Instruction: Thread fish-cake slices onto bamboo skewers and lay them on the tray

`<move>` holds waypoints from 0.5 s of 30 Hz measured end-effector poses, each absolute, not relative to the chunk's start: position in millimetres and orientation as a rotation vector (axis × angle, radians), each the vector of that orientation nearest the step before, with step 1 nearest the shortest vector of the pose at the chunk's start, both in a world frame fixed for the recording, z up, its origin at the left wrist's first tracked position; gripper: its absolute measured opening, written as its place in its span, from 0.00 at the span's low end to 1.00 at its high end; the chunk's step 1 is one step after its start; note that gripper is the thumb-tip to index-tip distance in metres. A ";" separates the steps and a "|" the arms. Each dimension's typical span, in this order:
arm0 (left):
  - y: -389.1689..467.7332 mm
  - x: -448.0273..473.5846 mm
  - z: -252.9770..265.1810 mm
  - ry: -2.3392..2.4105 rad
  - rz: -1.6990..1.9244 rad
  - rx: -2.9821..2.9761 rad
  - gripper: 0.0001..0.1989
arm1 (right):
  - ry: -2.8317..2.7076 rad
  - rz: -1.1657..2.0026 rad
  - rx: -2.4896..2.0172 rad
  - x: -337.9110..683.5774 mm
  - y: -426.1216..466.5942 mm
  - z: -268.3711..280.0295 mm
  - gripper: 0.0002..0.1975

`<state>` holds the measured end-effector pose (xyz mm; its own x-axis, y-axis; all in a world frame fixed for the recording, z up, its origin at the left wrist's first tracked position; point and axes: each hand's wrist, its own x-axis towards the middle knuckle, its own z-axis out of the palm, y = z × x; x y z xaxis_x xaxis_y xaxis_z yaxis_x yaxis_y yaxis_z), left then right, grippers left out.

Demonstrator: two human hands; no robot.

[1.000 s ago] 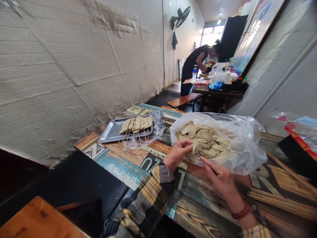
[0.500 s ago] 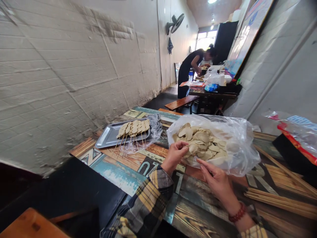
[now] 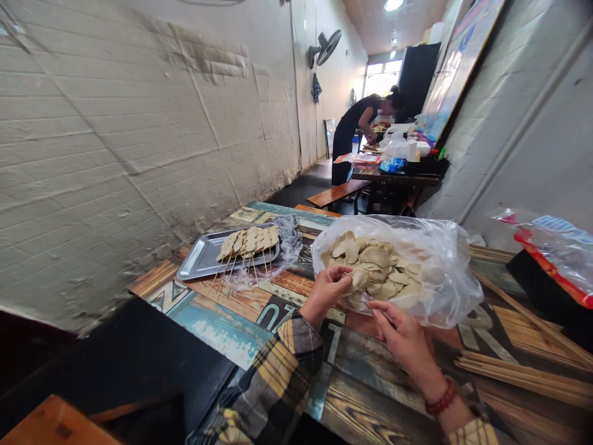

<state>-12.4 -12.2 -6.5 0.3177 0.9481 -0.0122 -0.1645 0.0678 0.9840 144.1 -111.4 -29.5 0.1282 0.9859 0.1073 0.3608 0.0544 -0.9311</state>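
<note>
Pale, flat, oval slices (image 3: 377,256) lie heaped in a clear plastic bag (image 3: 447,266) in front of me. My left hand (image 3: 330,287) pinches one slice (image 3: 358,279) between thumb and fingers at the bag's near left edge. Just to the right and lower, my right hand (image 3: 401,334) has thumb and fingertips closed together. Whatever is in that pinch is too thin or hidden to make out. On the left, a metal tray (image 3: 199,254) bears several finished skewers of slices (image 3: 250,240), their bare stick ends pointing over the near rim.
Bundled wooden skewers (image 3: 523,377) lie at the right of the patterned table (image 3: 282,296). Beyond them is a black box (image 3: 542,284) with plastic packaging. Crumpled film (image 3: 290,238) touches the tray. A person (image 3: 349,136) bends over a farther table, behind a bench (image 3: 338,193).
The view has shifted very slightly. Both hands stay almost in place, the left still pinching the slice and the right still closed beside it.
</note>
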 end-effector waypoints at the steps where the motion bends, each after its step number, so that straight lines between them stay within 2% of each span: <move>1: -11.9 -12.8 -6.6 0.865 1.017 1.169 0.16 | -1.370 0.876 -1.459 143.8 -111.5 -29.2 0.20; 10: -8.6 -12.3 -11.1 0.783 0.981 0.844 0.23 | -1.250 0.992 -1.414 140.3 -111.8 -24.1 0.22; 15: -12.1 -11.2 -9.3 0.740 0.938 0.831 0.22 | -1.280 0.969 -1.419 140.1 -111.9 -29.0 0.21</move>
